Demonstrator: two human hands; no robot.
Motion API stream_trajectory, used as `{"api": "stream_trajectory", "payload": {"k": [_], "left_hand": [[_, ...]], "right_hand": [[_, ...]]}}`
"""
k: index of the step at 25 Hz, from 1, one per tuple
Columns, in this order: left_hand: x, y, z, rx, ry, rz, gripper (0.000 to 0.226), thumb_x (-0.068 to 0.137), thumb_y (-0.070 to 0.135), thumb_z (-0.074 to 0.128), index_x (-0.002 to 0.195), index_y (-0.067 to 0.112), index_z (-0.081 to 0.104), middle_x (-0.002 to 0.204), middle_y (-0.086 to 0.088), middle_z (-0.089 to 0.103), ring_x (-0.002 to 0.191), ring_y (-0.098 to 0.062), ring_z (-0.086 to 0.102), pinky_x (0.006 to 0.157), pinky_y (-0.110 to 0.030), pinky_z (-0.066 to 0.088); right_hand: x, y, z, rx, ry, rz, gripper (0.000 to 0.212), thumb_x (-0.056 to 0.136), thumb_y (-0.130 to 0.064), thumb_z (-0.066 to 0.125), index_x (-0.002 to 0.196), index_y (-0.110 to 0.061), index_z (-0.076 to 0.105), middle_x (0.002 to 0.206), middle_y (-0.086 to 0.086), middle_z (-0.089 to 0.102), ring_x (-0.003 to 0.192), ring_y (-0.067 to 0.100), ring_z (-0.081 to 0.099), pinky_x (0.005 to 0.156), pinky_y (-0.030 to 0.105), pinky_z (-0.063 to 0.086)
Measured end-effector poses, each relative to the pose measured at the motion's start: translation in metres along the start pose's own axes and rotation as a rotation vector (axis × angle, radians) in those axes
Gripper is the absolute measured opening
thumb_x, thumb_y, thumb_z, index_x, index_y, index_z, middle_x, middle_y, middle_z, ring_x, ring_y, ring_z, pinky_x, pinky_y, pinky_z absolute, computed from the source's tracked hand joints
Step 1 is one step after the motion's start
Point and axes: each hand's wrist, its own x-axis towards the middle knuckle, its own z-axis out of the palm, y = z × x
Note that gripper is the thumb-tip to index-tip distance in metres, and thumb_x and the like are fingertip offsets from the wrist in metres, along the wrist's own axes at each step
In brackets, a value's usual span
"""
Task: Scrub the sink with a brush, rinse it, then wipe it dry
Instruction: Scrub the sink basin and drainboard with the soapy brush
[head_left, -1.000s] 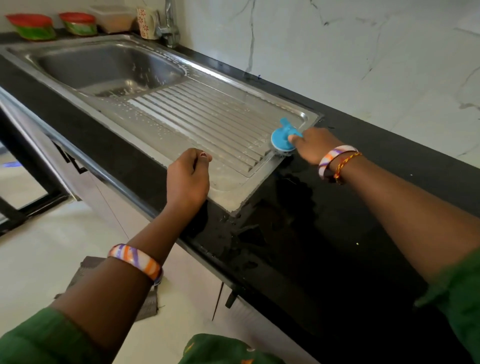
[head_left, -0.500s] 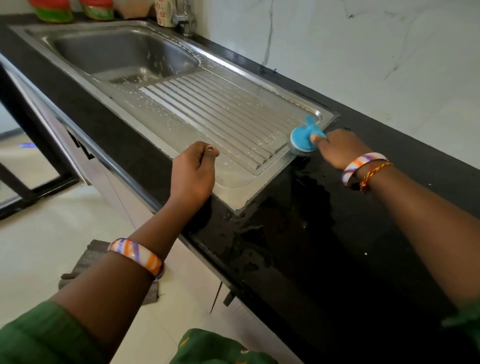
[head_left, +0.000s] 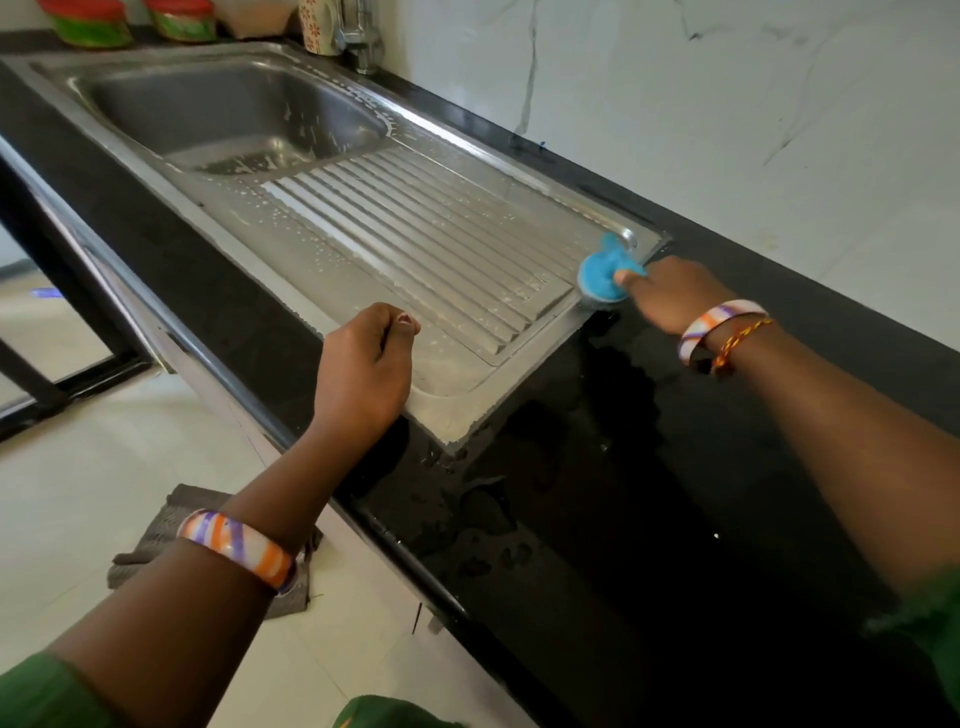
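Right hand grips brush on sink edge; left hand fisted, holding nothing.

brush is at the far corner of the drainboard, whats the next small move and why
Probably draw the blue brush back along the ribbed drainboard toward the basin. The right hand holds it at the sink's right rim, so that edge is reached, while white soap flecks still dot the ribs and near rim. The left hand rests curled at the front edge.

One sink, one brush, one tap, one cup, two red-lidded bowls and two hands are being shown.
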Motion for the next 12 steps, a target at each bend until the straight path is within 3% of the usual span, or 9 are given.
{"api": "stream_trajectory", "payload": {"k": [3, 5, 7, 9, 12], "left_hand": [[0.000, -0.002, 0.002, 0.084, -0.033, 0.013, 0.015, 0.095, 0.018, 0.048, 0.095, 0.011, 0.062, 0.072, 0.008, 0.056, 0.056, -0.005, 0.046, 0.050, -0.009, 0.036], [0.000, 0.000, 0.003, 0.127, -0.063, -0.006, 0.013, 0.095, 0.019, 0.049, 0.095, 0.015, 0.062, 0.075, 0.007, 0.058, 0.058, -0.005, 0.048, 0.053, -0.014, 0.035], [0.001, 0.005, 0.004, 0.156, -0.096, -0.023, 0.011, 0.094, 0.020, 0.050, 0.094, 0.019, 0.061, 0.076, 0.007, 0.060, 0.062, -0.007, 0.051, 0.055, -0.018, 0.036], [0.005, 0.016, 0.010, 0.167, -0.154, -0.023, 0.011, 0.093, 0.020, 0.051, 0.091, 0.020, 0.062, 0.073, 0.008, 0.059, 0.062, -0.008, 0.053, 0.055, -0.019, 0.037], [0.024, 0.043, 0.036, 0.230, -0.289, 0.110, 0.013, 0.093, 0.021, 0.050, 0.089, 0.020, 0.062, 0.066, 0.013, 0.054, 0.056, -0.002, 0.048, 0.054, -0.020, 0.036]], "right_hand": [[-0.042, -0.026, 0.020, 0.065, -0.171, -0.292, 0.040, 0.097, -0.044, 0.035, 0.075, -0.016, 0.053, 0.069, 0.002, 0.054, 0.061, 0.016, 0.051, 0.052, 0.026, 0.033], [-0.037, -0.027, 0.017, 0.041, -0.178, -0.329, 0.040, 0.097, -0.046, 0.034, 0.067, -0.021, 0.045, 0.064, -0.001, 0.048, 0.057, 0.013, 0.047, 0.051, 0.024, 0.033], [0.008, -0.004, 0.004, 0.005, -0.063, -0.176, 0.045, 0.098, -0.045, 0.032, 0.080, -0.012, 0.056, 0.079, 0.010, 0.059, 0.075, 0.027, 0.057, 0.060, 0.029, 0.038], [0.055, 0.029, -0.013, 0.018, 0.085, 0.034, 0.051, 0.098, -0.040, 0.033, 0.111, 0.002, 0.057, 0.113, 0.025, 0.060, 0.104, 0.038, 0.056, 0.081, 0.036, 0.043], [0.104, 0.058, -0.023, 0.023, 0.188, 0.182, 0.050, 0.098, -0.037, 0.034, 0.124, 0.004, 0.050, 0.125, 0.025, 0.054, 0.111, 0.038, 0.053, 0.090, 0.038, 0.043]]}}
